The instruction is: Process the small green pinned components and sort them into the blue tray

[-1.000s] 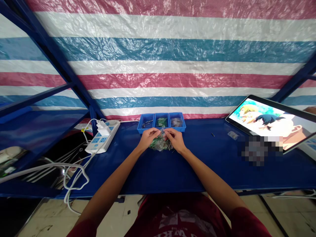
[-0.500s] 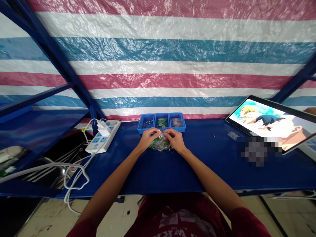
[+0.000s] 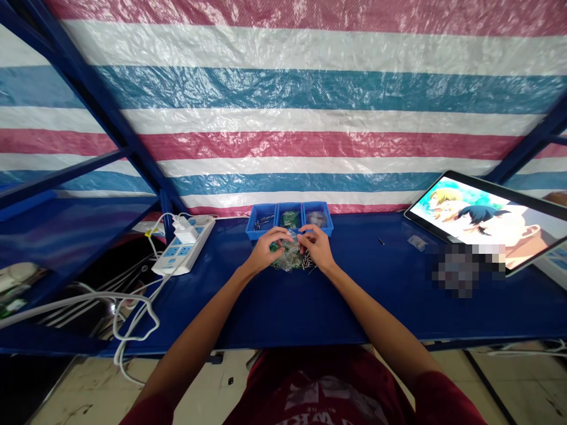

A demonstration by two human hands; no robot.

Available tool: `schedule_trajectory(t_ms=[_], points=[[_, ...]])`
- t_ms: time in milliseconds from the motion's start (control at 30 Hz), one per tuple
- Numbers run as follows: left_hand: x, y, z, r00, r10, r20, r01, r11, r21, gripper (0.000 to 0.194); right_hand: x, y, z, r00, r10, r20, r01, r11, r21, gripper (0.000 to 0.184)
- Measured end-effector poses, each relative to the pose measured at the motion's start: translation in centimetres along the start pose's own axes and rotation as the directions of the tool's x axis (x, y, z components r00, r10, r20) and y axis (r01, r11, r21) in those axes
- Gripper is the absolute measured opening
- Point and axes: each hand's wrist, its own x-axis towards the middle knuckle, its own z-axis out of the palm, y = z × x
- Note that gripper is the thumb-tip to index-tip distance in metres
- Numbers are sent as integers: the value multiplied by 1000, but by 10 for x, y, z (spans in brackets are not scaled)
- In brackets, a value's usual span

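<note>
My left hand [image 3: 267, 248] is over the left side of a small pile, its fingers bent and the thumb apart from them. On the other side, my right hand [image 3: 318, 249] has thumb and fingertips drawn together; whatever they pinch is too small to make out. Between and under the hands lie crumpled clear plastic bags [image 3: 290, 258], with green pieces showing on the left. Several thin metal screws [image 3: 308, 261] lie loose beside my right fingers. Just behind stands a blue three-part bin [image 3: 289, 232], holding dark metal pieces, green pieces and clear bags in separate compartments.
A white power strip [image 3: 183, 251] with plugs and cables lies to the left. At the right, a screen [image 3: 487, 218] leans near a small clear bag [image 3: 417, 242] and a single dark screw [image 3: 381, 241]. Striped sheeting [image 3: 310, 144] hangs behind the blue table [image 3: 292, 313].
The left thumb and fingers have moved apart, and the left hand has shifted slightly left. The right fingers have lifted a little, leaving more of the bags and screws visible.
</note>
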Motion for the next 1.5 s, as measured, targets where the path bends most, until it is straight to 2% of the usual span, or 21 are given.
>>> schedule_trajectory(t_ms=[67,133,200,267,333,400,500,600,700,767,867,933,1033,1100,1167,1267,1300,1367,1400,1433,1500], points=[[0,-1,2,999,27,-25,-25,996,88,16,2,2,-1,998,65,25,-66,998,17,26],[1,-2,4,995,42,-94,-29,989,143,18,2,4,-2,999,30,24,-29,999,-28,20],[2,-3,5,985,22,-170,3,989,145,23,1,3,-4,993,-107,42,112,986,-124,18],[3,-3,4,977,-76,-197,93,993,78,27,-1,1,-5,958,-262,117,282,933,-223,29],[3,-3,3,963,-233,-134,229,972,-42,32,-4,-1,-5,909,-368,199,414,858,-305,36],[4,-2,2,933,-359,-36,348,922,-171,35,-5,-3,-5,871,-430,236,490,788,-372,31],[4,-4,1,906,-419,62,415,850,-325,39,-5,-5,-4,855,-455,247,518,746,-419,18],[5,-7,1,904,-427,8,398,835,-381,46,-5,-6,-3,900,-397,182,437,811,-390,15],[6,-8,0,917,-375,-133,316,889,-333,52,-3,-5,-1,972,-230,47,234,933,-273,18],[5,-8,1,934,-331,-134,283,914,-290,53,-2,-3,-1,995,-95,-5,93,985,-147,21],[3,-5,3,948,-306,-90,277,931,-239,41,-1,-1,-1,1000,24,16,-23,998,-53,25],[1,-2,3,957,-282,-72,266,949,-171,33,0,-3,-2,999,9,33,-5,993,-117,26],[1,3,-2,972,-236,20,236,970,-52,31,-1,-9,-4,993,-105,54,116,949,-293,24],[1,6,-7,969,-232,84,233,972,-5,33,-1,-13,-5,988,-79,131,117,941,-318,21],[1,8,-11,966,-242,95,243,970,5,37,-1,-16,-8,955,80,284,1,962,-273,19],[1,6,-13,967,-256,19,256,967,1,40,1,-19,-13,805,321,499,-211,941,-264,15],[1,5,-12,966,-260,-4,260,966,11,40,3,-19,-15,787,353,506,-258,933,-251,15],[1,4,-9,964,-264,-29,265,963,52,40,7,-19,-19,860,343,377,-321,939,-123,18],[1,4,-7,964,-263,-35,265,961,76,40,9,-19,-21,918,317,239,-324,946,-10,19],[1,4,-6,965,-260,-43,264,960,99,40,10,-19,-22,948,305,92,-314,944,99,21],[3,6,-7,966,-250,-60,256,955,151,40,13,-20,-25,932,357,-64,-337,918,208,25]])
